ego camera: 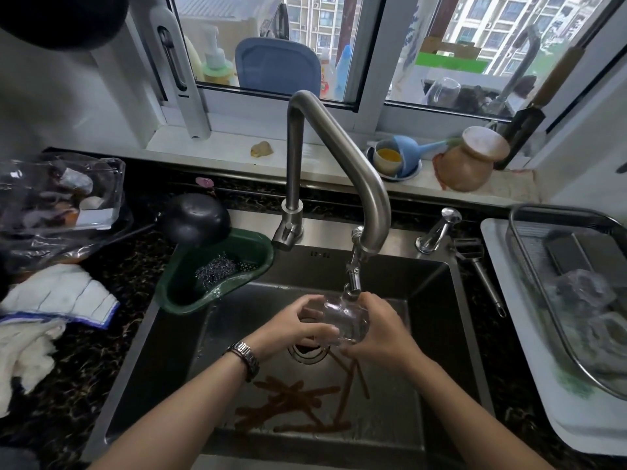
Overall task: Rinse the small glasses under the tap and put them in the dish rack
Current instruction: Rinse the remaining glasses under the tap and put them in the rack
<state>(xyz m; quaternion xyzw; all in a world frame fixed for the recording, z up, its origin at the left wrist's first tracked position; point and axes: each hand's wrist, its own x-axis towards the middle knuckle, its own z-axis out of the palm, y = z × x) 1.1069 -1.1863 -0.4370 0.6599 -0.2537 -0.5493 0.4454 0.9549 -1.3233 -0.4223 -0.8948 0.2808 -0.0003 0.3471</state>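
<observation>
A small clear glass (344, 320) is held right under the tap's nozzle (353, 283) over the middle of the steel sink (437, 320). My left hand (298, 329) curls round its left side, and my right hand (381, 334) grips its right side and bottom. A watch sits on my left wrist. The wire dish rack (529, 266) stands on a white tray at the right, with blurred glassware (583, 293) inside. Running water cannot be made out in this view.
Several brown chopsticks (298, 401) lie on the sink floor near the drain (307, 351). A green corner strainer (220, 269) holding a steel scourer hangs at the sink's left. Cloths (57, 300) and a plastic bag lie on the left counter. A peeler (481, 269) rests right of the sink.
</observation>
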